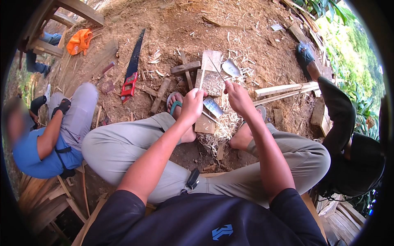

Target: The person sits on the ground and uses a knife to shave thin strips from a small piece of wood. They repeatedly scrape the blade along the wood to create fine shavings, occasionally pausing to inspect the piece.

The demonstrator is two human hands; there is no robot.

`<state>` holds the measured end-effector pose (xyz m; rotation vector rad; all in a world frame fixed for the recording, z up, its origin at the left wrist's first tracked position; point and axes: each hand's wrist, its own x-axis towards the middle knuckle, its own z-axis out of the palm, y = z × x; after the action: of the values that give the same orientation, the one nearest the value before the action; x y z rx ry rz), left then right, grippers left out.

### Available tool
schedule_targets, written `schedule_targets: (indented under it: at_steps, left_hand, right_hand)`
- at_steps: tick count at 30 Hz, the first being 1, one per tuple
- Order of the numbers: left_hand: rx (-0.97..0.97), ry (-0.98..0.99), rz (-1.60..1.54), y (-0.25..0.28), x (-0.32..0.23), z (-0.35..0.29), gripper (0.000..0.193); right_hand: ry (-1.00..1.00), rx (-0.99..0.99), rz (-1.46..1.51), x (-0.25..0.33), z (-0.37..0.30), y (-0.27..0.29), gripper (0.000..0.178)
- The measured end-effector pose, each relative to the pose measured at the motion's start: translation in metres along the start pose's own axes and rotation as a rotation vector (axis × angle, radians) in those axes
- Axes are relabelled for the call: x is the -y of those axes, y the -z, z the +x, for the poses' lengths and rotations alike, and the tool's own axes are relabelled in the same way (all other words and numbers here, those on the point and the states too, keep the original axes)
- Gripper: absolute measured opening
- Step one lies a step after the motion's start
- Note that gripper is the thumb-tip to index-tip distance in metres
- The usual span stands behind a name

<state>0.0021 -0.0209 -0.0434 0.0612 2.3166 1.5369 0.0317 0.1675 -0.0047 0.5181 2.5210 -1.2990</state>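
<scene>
My left hand (192, 105) is closed around a slim pale wooden stick (202, 78) that points up and away from me. In my right hand (238, 98) is a thin dark rod-like piece (216, 68), its far end slanting left; whether it is metal or wood I cannot tell. Both hands are over a wooden block (211, 84) between my feet. A shiny curved metal blade (213, 106) lies between my wrists, with a thin stem beside it. Beyond my right hand rests a second metal blade (231, 68), scoop-shaped.
A red-handled handsaw (130, 80) lies at the far left, near an orange cloth (79, 42). Wood offcuts (161, 95) and shavings (223, 131) surround the block. Long wooden strips (286, 89) extend right. One person in blue (51, 141) sits left, another in black (349, 158) right.
</scene>
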Motion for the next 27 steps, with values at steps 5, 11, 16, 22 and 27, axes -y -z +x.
schedule_targets:
  at_steps: [5, 11, 16, 22, 27]
  left_hand:
    - [0.032, 0.070, 0.032, -0.002, -0.002, -0.005, 0.030]
    - [0.031, 0.075, -0.004, -0.002, 0.004, -0.001, 0.034]
    - [-0.115, 0.153, -0.409, 0.009, -0.004, 0.011, 0.026]
    - [-0.352, 0.010, -0.563, 0.026, -0.001, 0.027, 0.026]
    - [-0.477, -0.148, -0.210, 0.006, 0.008, 0.016, 0.033]
  right_hand:
    - [-0.023, -0.012, -0.192, 0.004, -0.008, 0.000, 0.053]
    - [-0.067, -0.026, -0.109, -0.012, -0.002, -0.010, 0.055]
    - [-0.054, -0.059, 0.082, -0.026, -0.001, -0.035, 0.042]
    - [0.153, -0.115, -0.028, -0.081, -0.041, -0.123, 0.039]
    - [0.200, -0.214, -0.032, -0.118, -0.059, -0.136, 0.045]
